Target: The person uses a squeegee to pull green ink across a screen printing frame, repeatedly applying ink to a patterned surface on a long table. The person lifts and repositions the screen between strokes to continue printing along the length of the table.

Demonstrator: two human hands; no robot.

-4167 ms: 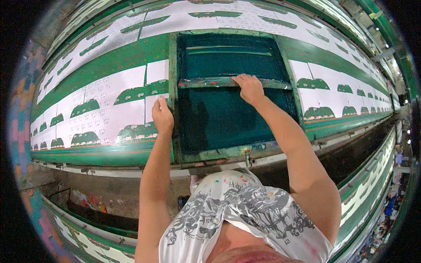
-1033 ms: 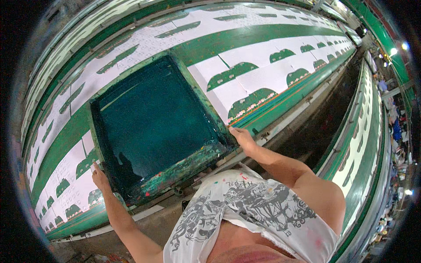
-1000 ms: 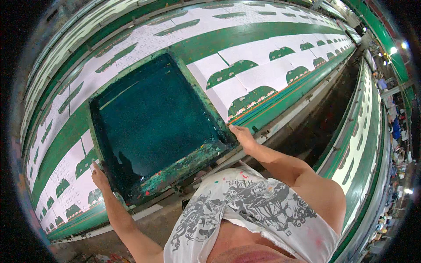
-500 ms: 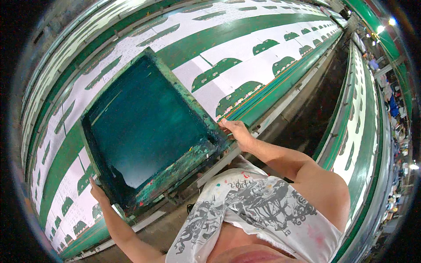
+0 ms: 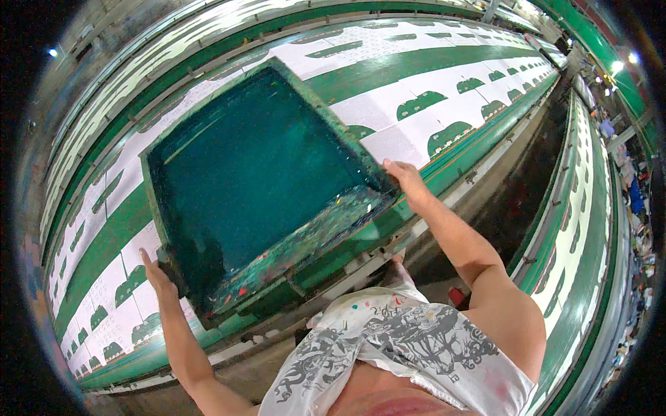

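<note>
I hold a large screen-printing frame (image 5: 257, 159) with both hands, in front of me and over a long printing table. Its mesh is dark teal, and its wooden border is smeared with green, red and yellow paint. My left hand (image 5: 159, 279) is closed on the lower left side, with the fingers partly hidden behind the border. At the lower right corner, my right hand (image 5: 408, 182) grips the border, its thumb on top. The frame is tilted, and its shadow falls along the table's near edge. White printed pieces (image 5: 399, 145) with green shapes lie beyond and beside it.
The green table (image 5: 361, 69) runs far to the upper right, with a pale metal rail (image 5: 479, 173) along its near edge. A dark aisle (image 5: 520, 191) separates it from another printing table (image 5: 565, 229) at right. Piled goods (image 5: 635, 194) line the far right.
The frame and both hands have moved up and to the right in the view. The table's pattern has shifted too, so the view itself has moved. Both hands keep their grip.
</note>
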